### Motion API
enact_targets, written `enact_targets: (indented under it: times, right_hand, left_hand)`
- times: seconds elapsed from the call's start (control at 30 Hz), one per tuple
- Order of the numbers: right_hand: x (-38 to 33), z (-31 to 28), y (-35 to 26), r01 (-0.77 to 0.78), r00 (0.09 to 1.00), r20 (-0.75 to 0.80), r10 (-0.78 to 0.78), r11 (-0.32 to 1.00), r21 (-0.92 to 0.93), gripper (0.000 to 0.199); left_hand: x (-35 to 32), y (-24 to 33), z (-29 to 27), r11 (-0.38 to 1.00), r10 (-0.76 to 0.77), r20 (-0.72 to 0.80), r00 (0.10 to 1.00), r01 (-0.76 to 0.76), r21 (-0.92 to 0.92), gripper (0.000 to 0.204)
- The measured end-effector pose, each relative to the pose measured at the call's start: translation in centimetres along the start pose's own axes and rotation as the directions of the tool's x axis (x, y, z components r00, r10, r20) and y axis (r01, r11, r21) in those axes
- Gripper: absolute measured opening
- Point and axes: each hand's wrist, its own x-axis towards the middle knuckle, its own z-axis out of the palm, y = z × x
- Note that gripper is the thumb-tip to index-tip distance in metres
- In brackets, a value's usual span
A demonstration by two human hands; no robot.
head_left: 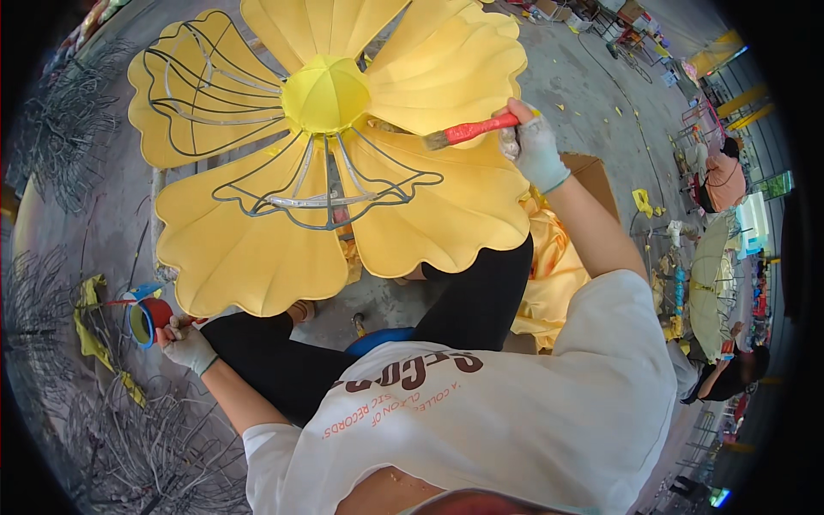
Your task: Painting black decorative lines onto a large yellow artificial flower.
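Observation:
A large yellow fabric flower with scalloped petals spreads out before me above my knees. Its middle is a brighter yellow dome, and bent dark wire frames lie over some petals. My right hand, in a pale glove, grips a red-handled paintbrush. The bristles point left, over the lower right petal; whether they touch it I cannot tell. Off to the left, my gloved left hand holds a small red and blue cup by its side, tilted, the inside partly visible.
Bundles of dark wire branches lie along the left. Yellow cloth scraps rest among them. Shiny golden fabric and a cardboard box stand by my right arm. Other people work at the far right, near a pale panelled form.

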Motion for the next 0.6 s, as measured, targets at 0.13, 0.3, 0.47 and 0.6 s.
enact_targets:
  times: [0.13, 0.3, 0.47, 0.6]
  right_hand:
    - [-8.3, 1.0, 2.8, 0.283, 0.913, -0.235, -0.334, 0.932, -0.224, 0.025]
    - [-13.8, 1.7, 7.3, 0.439, 0.766, 0.029, -0.642, 0.489, -0.754, 0.014]
    - [-16.6, 5.0, 8.2, 0.579, 0.759, 0.249, -0.601, 0.449, -0.681, 0.013]
    - [-17.0, 6.2, 8.7, 0.722, 0.507, 0.539, -0.672, -0.009, -0.691, 0.017]
  left_hand:
    - [-0.4, 0.4, -0.8, 0.999, 0.020, 0.000, 1.000, -0.020, 0.036, 0.042]
    - [-1.1, 1.2, -0.5, 1.000, 0.004, -0.002, 1.000, -0.004, 0.026, 0.040]
    - [-2.5, 1.0, 1.4, 0.994, -0.053, 0.039, 0.998, 0.048, 0.101, 0.041]
    - [-3.5, 1.0, 2.3, 1.000, 0.020, 0.018, 1.000, -0.019, -0.007, 0.041]
